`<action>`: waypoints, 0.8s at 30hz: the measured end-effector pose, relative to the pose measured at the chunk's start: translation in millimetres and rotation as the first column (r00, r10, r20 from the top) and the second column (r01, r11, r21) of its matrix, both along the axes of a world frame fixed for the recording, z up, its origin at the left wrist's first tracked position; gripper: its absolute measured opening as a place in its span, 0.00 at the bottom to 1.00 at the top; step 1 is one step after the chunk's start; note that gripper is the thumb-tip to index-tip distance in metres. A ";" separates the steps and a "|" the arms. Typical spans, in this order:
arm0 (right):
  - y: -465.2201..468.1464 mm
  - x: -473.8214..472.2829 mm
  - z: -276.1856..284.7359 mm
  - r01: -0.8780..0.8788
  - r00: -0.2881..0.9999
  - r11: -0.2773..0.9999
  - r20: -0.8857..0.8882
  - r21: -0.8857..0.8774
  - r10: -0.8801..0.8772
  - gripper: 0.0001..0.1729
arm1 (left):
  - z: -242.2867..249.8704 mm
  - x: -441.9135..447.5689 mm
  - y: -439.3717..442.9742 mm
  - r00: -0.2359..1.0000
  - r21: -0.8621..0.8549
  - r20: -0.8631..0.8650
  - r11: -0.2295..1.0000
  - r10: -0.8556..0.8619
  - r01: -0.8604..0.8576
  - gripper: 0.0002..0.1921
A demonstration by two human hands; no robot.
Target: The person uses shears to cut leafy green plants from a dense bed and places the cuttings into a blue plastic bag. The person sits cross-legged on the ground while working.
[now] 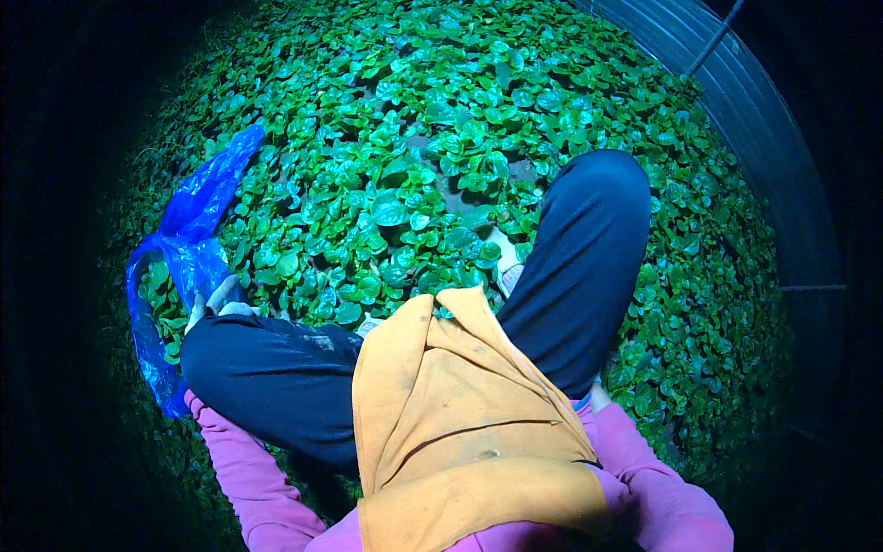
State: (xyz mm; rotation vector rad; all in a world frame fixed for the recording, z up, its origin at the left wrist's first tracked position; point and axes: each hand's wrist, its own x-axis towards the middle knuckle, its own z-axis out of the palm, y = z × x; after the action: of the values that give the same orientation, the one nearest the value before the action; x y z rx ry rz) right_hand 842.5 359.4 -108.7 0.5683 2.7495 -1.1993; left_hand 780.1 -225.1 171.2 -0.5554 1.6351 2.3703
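Note:
Beyond my bent left knee, the fingers of my left hand (219, 300) reach over the lower part of a blue plastic bag (200, 207); the knee hides most of the hand, and whether it grips the bag is unclear. The bag lies on low green leafy plants (414, 200), its loop-like handle spread at the left. Of my right hand (600, 398), only a small part near the wrist shows, beside my right thigh; its fingers are hidden.
Leafy plants surround my legs, with small patches of dark ground (459, 196) among them. A curved sheet of plastic film (745, 117) borders the plants at the right, crossed by a thin bar (717, 38). An orange apron (476, 428) covers my lap.

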 end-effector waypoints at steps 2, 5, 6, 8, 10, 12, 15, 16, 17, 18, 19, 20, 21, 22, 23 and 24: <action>3.0 4.9 -2.6 0.026 1.000 1.000 0.001 -0.007 -0.026 0.21 | 11.8 3.6 17.8 0.999 -0.022 -0.039 1.000 -0.004 0.003 0.38; 7.1 12.5 -3.4 0.057 0.998 0.998 0.000 -0.005 -0.057 0.20 | 36.8 12.7 34.6 0.994 -0.063 -0.110 0.998 0.000 -0.007 0.38; 8.6 14.9 -3.3 0.067 0.998 0.998 0.004 -0.004 -0.067 0.20 | 44.2 16.8 38.9 0.991 -0.089 -0.130 0.996 -0.005 -0.006 0.39; 11.3 20.3 -3.2 0.087 0.996 0.996 0.001 -0.001 -0.087 0.20 | 57.3 24.7 44.8 0.986 -0.147 -0.164 0.989 -0.025 0.001 0.39; 13.8 26.2 -3.8 0.097 0.995 0.995 0.001 0.001 -0.097 0.20 | 68.1 32.2 49.8 0.983 -0.249 -0.177 0.969 -0.050 0.005 0.43; 16.1 31.3 -5.5 0.116 0.993 0.993 -0.001 0.001 -0.116 0.20 | 77.5 38.2 55.4 0.970 -0.276 -0.206 0.958 -0.131 0.071 0.44; 18.2 38.2 -9.0 0.144 0.990 0.990 -0.010 0.008 -0.144 0.19 | 79.6 31.3 62.8 0.913 -0.291 -0.297 0.937 -0.279 0.192 0.44; 17.7 40.6 -10.6 0.151 0.988 0.988 -0.014 0.013 -0.151 0.19 | 77.0 22.2 62.7 0.863 -0.283 -0.352 0.920 -0.363 0.272 0.44; 17.8 43.0 -11.6 0.162 0.987 0.987 -0.016 0.011 -0.162 0.19 | 75.6 12.8 60.4 0.803 -0.279 -0.404 0.895 -0.438 0.348 0.44; 17.0 45.4 -12.8 0.169 0.985 0.986 -0.022 0.010 -0.169 0.19 | 68.1 -6.7 56.1 0.693 -0.229 -0.509 0.856 -0.511 0.464 0.43; 16.2 48.8 -13.4 0.183 0.983 0.983 -0.024 0.011 -0.183 0.19 | 54.4 -18.5 56.2 0.732 -0.109 -0.566 0.915 -0.379 0.389 0.40; 16.0 51.0 -14.1 0.194 0.981 0.981 -0.027 0.011 -0.194 0.19 | 40.6 -30.7 56.3 0.729 0.028 -0.637 0.938 -0.251 0.347 0.37; 14.8 54.4 -15.0 0.209 0.978 0.978 -0.028 0.014 -0.209 0.19 | 37.0 -44.8 49.1 0.821 0.226 -0.560 0.932 -0.113 0.283 0.34; 15.0 59.6 -14.8 0.228 0.973 0.974 -0.028 0.017 -0.227 0.19 | 40.2 -52.4 39.3 0.914 0.027 -0.406 0.999 -0.006 0.019 0.31; 15.0 63.8 -15.6 0.247 0.969 0.969 -0.030 0.024 -0.246 0.19 | 36.6 -62.4 33.0 0.919 0.038 -0.393 0.999 -0.009 0.026 0.27; 15.2 70.4 -16.1 0.268 0.963 0.963 -0.035 0.029 -0.267 0.19 | 31.9 -71.8 28.1 0.933 0.090 -0.339 0.992 0.118 -0.093 0.26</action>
State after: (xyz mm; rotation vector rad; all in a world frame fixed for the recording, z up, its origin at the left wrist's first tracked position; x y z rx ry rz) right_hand 912.9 374.6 -124.8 0.9591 2.7904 -1.2228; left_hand 708.4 -196.9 203.1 -0.2269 1.6785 2.7177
